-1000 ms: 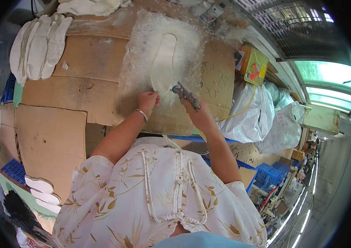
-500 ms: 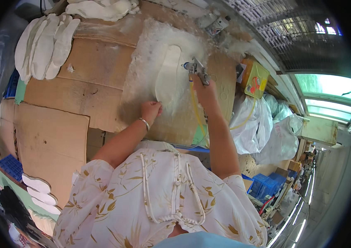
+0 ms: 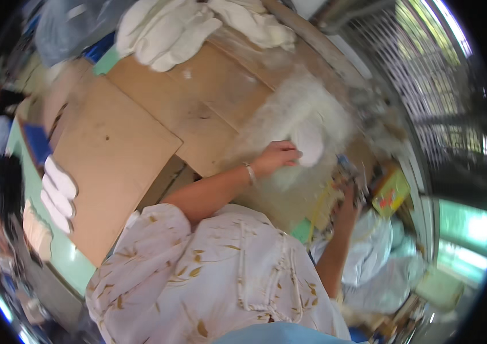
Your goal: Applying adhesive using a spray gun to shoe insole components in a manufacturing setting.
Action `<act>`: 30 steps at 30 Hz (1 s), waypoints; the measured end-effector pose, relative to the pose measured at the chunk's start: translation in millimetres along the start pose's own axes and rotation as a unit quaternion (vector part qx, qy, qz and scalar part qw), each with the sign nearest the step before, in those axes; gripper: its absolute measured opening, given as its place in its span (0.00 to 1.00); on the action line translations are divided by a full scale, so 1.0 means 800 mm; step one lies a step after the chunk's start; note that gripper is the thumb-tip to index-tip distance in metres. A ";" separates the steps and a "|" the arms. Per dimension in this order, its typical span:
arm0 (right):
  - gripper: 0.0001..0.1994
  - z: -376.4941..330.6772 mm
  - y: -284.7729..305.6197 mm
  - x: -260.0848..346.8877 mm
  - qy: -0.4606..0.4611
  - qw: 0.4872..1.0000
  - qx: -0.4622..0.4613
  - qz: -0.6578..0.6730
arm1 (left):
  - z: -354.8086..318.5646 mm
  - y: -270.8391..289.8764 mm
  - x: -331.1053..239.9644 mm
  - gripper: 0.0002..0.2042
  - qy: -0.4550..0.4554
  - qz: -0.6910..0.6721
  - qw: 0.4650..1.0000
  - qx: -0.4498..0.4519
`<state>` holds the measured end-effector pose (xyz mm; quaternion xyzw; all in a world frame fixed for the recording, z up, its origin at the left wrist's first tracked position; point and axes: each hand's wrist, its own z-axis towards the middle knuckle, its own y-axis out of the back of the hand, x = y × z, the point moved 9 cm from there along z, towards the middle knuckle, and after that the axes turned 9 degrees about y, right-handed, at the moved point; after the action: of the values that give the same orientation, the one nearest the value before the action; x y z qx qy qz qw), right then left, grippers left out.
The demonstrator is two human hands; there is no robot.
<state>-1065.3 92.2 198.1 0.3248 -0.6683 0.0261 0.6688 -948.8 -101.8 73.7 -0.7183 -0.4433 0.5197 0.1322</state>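
Observation:
The fingers of my left hand (image 3: 278,158) are pinched at the edge of a white insole (image 3: 311,143), over a patch of cardboard coated with whitish fuzz (image 3: 278,123). The insole looks shortened, as if tilted, but blur hides how far it is off the board. Lower and to the right, my right hand (image 3: 345,202) is wrapped round a metal spray gun (image 3: 352,175), smeared by motion. A yellow hose (image 3: 319,211) runs down from the gun.
White insoles lie in a pile (image 3: 169,34) at the far edge, and several more (image 3: 59,192) sit at the left. A yellow can (image 3: 391,190) and plastic bags (image 3: 364,246) stand on the right. Cardboard sheets (image 3: 111,149) cover the table.
The view has turned, swinging the scene round. My left hand has gone to the insole's edge, and the insole appears tilted. My right hand has drawn the spray gun away from it.

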 end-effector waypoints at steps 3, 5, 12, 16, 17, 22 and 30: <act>0.14 -0.029 -0.010 -0.007 -0.012 0.997 0.045 0.055 | -0.048 0.015 -0.076 0.04 -0.070 -0.137 0.988 0.032; 0.12 -0.041 -0.012 -0.017 -0.032 0.995 0.068 0.060 | -0.094 0.035 -0.119 0.03 -0.134 -0.209 0.967 0.053; 0.14 -0.076 -0.081 -0.007 -0.063 0.984 0.164 -0.001 | -0.312 0.195 -0.203 0.14 -0.338 -0.331 0.877 -0.081; 0.15 -0.082 -0.133 0.001 -0.043 0.976 0.215 -0.015 | -0.446 0.295 -0.260 0.15 -0.445 -0.306 0.816 -0.207; 0.15 -0.091 -0.151 0.006 -0.050 0.974 0.219 -0.023 | -0.474 0.334 -0.276 0.14 -0.460 -0.299 0.804 -0.231; 0.14 -0.121 -0.224 0.044 -0.008 0.968 0.247 -0.035 | -0.604 0.524 -0.353 0.11 -0.547 -0.247 0.723 -0.341; 0.12 -0.172 -0.299 0.066 -0.017 0.946 0.310 -0.094 | -0.768 0.671 -0.365 0.03 -0.605 -0.241 0.625 -0.431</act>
<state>-826.9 -53.1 164.8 0.5780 -0.6047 0.1634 0.5230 -169.6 -468.9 169.0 -0.0844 -0.7542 0.5360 -0.3700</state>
